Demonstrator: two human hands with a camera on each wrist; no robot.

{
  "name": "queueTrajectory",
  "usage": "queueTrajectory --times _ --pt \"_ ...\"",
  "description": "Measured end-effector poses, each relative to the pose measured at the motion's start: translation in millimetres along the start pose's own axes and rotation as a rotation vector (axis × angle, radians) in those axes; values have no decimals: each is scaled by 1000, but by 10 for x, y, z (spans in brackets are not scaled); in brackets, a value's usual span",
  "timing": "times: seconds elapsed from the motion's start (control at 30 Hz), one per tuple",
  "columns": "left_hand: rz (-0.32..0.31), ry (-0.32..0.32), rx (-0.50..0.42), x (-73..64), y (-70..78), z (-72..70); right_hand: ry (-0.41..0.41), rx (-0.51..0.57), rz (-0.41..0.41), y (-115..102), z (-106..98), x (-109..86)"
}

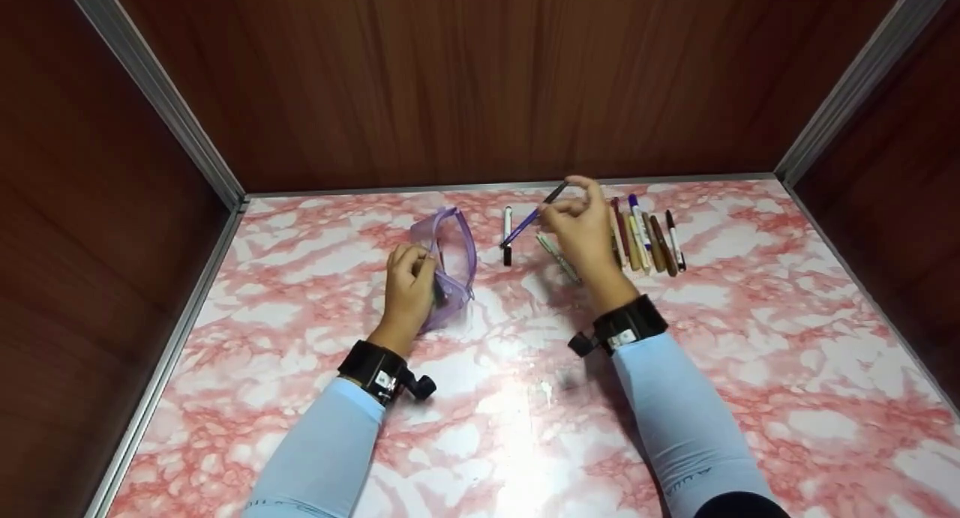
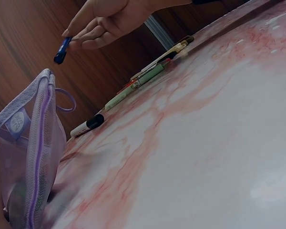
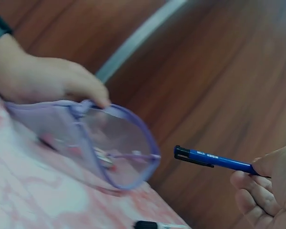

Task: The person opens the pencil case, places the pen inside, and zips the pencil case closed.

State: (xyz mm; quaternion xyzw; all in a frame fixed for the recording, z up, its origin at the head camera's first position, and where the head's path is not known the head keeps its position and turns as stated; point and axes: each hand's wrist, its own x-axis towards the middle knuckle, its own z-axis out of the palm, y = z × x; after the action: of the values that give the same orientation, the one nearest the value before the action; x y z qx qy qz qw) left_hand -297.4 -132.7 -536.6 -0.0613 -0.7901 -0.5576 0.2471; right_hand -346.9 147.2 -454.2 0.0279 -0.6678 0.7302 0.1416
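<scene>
My left hand (image 1: pixel 411 282) grips the side of a purple see-through zip pouch (image 1: pixel 472 252), whose mouth gapes toward the right. Some items show through the pouch's mesh in the right wrist view. Between thumb and fingertips, my right hand (image 1: pixel 581 226) pinches a blue pen (image 3: pixel 221 161) with a black end and clip. The pen is raised off the table, its clip end pointing at the pouch mouth, a short gap away. Below the pen lies a white marker with a black cap (image 1: pixel 508 233). A pale green pen (image 2: pixel 136 91) rests on the table near my right hand.
Right of my right hand, several pens and markers lie side by side, among them a purple-capped marker (image 1: pixel 637 218), a brown pen (image 1: pixel 663 246) and a white pen with a dark cap (image 1: pixel 675 239). Wood-look panels (image 1: pixel 495 76) wall the pink marbled table (image 1: pixel 300 398) at back and sides.
</scene>
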Motion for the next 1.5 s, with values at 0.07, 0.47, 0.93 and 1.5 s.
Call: queueTrajectory --times 0.07,0.47,0.93,1.5 --pt "-4 -6 -4 1 -4 3 -33 -24 27 39 85 -56" --pt "11 -24 -24 -11 7 19 -250 -262 24 258 430 -387" --pt "26 -10 -25 2 -2 5 -769 -583 -53 221 447 -481" --pt "-65 65 -143 5 10 -23 -853 -794 -67 105 399 -449"
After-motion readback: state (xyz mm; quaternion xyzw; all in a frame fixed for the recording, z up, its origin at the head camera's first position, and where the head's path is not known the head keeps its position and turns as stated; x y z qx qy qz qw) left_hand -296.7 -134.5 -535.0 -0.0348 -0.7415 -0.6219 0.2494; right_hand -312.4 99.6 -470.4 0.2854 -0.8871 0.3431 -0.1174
